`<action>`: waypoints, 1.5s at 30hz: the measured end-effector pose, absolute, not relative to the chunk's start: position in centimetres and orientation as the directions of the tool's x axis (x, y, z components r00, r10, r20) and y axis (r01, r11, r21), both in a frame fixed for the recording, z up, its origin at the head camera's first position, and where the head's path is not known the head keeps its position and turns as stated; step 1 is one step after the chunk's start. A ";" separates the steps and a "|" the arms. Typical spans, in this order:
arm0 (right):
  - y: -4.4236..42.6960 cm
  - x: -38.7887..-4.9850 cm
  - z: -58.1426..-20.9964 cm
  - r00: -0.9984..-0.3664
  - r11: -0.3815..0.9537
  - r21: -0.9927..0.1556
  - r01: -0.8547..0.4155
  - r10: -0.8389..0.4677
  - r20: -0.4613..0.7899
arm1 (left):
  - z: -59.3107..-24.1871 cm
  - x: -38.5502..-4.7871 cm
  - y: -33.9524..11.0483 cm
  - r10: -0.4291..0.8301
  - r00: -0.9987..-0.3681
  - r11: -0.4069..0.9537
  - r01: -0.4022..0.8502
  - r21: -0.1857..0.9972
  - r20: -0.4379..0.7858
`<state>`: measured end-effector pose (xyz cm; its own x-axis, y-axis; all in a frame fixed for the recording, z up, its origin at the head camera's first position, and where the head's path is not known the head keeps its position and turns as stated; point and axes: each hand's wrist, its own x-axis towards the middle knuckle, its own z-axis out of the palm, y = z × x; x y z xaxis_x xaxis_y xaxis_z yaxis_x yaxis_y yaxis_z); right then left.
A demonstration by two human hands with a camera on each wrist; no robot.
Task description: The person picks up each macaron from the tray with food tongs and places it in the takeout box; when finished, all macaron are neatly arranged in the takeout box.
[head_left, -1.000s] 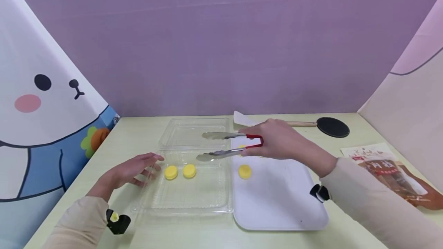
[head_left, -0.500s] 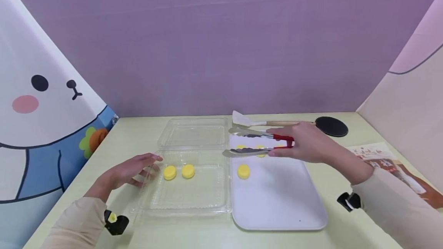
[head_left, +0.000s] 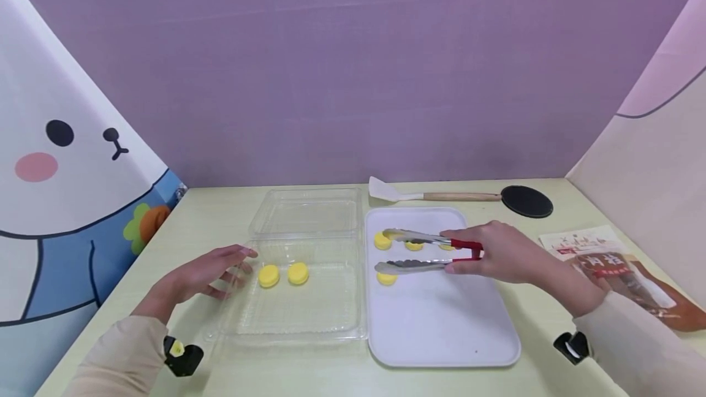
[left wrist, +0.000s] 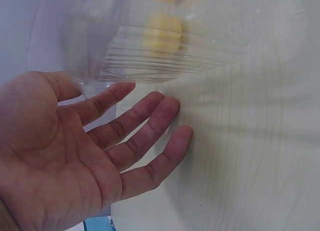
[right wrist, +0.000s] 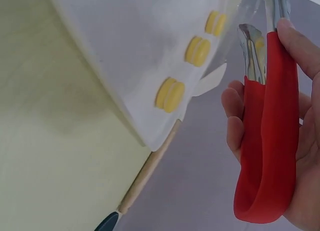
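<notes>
My right hand (head_left: 499, 252) grips red-handled metal tongs (head_left: 464, 244), whose two arms are spread apart with nothing between their tips. The tongs reach over a white tray (head_left: 441, 329) that bears several yellow macarons (head_left: 382, 240); one macaron (head_left: 387, 279) lies in front of the others, partly behind the lower arm. Left of the tray, a clear plastic box (head_left: 300, 317) with its lid folded back holds two macarons (head_left: 298, 273). At the box's left wall is my left hand (left wrist: 65, 151), fingers loosely extended. Its thumb and forefinger are by the plastic edge; whether they press it is unclear.
A white-bladed spatula (head_left: 386, 190) with a wooden handle lies behind the tray. Beside it is a small black round pan (head_left: 526, 201). A brown and white food packet (head_left: 612, 271) lies at the right. Purple cloth (head_left: 353, 78) closes off the table's back.
My right hand has moved right with the tongs, from over the plastic box to over the tray, then lower and nearer. My left hand stays by the box.
</notes>
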<state>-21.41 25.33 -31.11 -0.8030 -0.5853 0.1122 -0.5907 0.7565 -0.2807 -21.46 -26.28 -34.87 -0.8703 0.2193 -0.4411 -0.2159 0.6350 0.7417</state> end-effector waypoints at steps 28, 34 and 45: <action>25.6 -20.4 -34.9 -0.798 0.750 -0.275 -0.602 -0.580 0.166 | -34.8 -21.3 -26.1 0.205 -0.877 0.636 -0.217 0.740 -0.434; 25.7 -20.1 -35.2 -0.784 0.740 -0.259 -0.620 -0.581 0.217 | -34.8 -21.4 -26.1 0.210 -0.877 0.637 -0.213 0.741 -0.432; 25.9 -20.0 -35.5 -0.791 0.737 -0.289 -0.611 -0.572 0.216 | -34.8 -21.3 -26.2 0.217 -0.875 0.638 -0.208 0.741 -0.432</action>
<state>-20.04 25.94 -35.53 -0.7915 -0.5716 0.2164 -0.6112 0.7368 -0.2890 -21.28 -26.17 -34.83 -0.8752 0.2172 -0.4322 -0.2079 0.6380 0.7415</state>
